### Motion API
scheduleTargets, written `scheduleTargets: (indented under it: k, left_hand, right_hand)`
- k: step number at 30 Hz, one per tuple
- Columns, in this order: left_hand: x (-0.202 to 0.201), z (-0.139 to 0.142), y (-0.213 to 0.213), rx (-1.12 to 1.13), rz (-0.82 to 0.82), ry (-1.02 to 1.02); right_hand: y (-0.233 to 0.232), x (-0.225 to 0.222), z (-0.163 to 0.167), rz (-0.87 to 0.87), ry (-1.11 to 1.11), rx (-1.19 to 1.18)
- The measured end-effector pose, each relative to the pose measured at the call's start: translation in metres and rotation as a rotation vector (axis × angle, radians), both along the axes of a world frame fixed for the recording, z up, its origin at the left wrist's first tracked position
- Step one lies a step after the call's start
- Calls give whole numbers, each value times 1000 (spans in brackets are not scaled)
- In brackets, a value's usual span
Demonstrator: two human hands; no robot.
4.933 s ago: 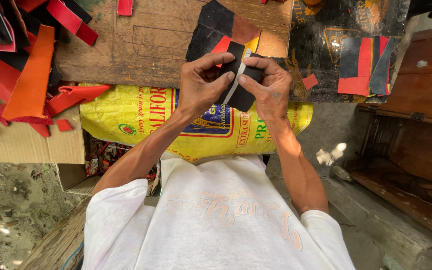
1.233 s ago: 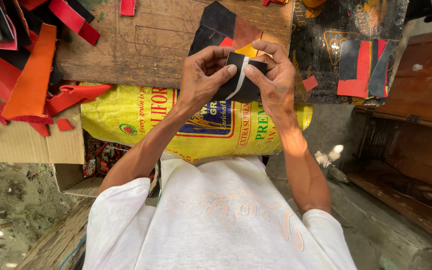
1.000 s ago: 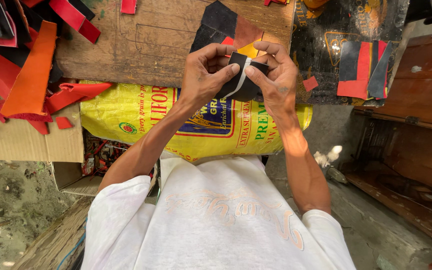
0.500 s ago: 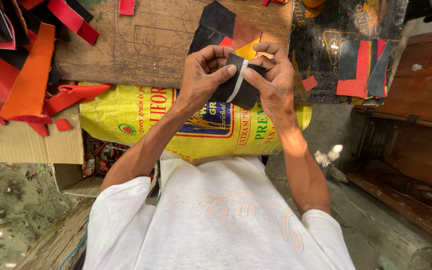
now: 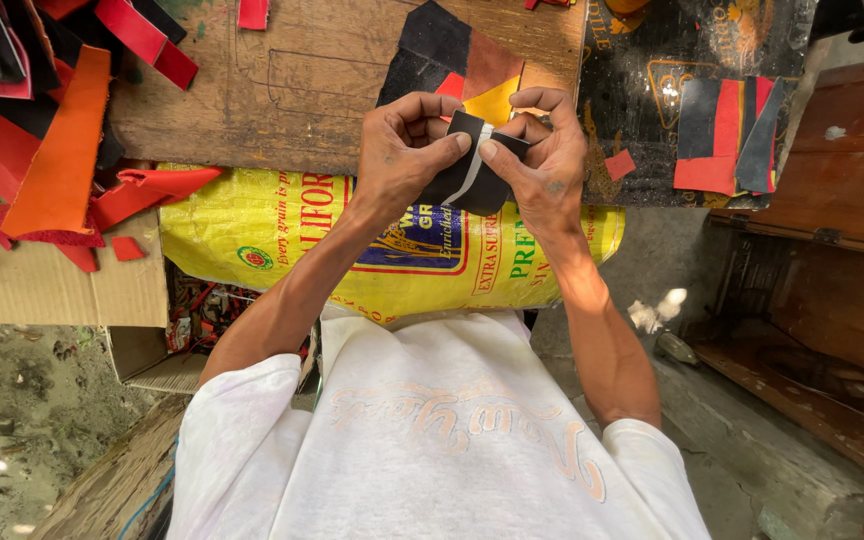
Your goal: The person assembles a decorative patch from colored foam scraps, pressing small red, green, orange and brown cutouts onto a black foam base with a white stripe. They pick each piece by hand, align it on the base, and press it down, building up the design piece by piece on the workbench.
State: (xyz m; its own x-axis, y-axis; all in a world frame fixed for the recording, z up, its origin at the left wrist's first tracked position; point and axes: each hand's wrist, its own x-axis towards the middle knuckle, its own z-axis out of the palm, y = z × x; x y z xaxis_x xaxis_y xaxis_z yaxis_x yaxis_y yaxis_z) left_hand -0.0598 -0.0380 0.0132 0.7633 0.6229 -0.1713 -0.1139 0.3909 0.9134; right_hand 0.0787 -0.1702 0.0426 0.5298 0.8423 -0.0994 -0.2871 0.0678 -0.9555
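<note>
1. Head view: black piece (image 5: 472, 170) pinched between both thumbs, long axis slanting from upper right to lower left.
2. Dark, flat, pale strip down its middle.
3. Left hand (image 5: 407, 150) and right hand (image 5: 542, 165) gripping opposite edges, fingers curled behind.

You are getting bright, even daylight with soft shadows; the shiny yellow plastic sack (image 5: 282, 235) is glaring mildly, and wide-lens distortion is bending the edges.

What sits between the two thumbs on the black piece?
In the head view, a pale strip runs down the black piece, between the thumbs of the left hand and right hand.
</note>
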Motion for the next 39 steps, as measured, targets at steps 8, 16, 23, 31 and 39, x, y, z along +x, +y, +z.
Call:
scheduleTargets:
  k: [8, 16, 23, 31, 39]
  left_hand:
    - [1, -2, -7, 39, 22, -44]
    - [-2, -3, -12, 147, 42, 33]
    - [5, -2, -18, 122, 67, 1]
    - [-8, -7, -9, 132, -6, 99]
    - [-1, -15, -18, 213, 59, 141]
  right_hand:
    - [1, -5, -8, -26, -16, -18]
    - [-2, -3, -15, -7, -59, -6]
    - [0, -5, -16, -55, -104, 0]
    - [-4, 12, -19, -42, 341, -121]
    - [-2, -7, -21, -169, -313, -238]
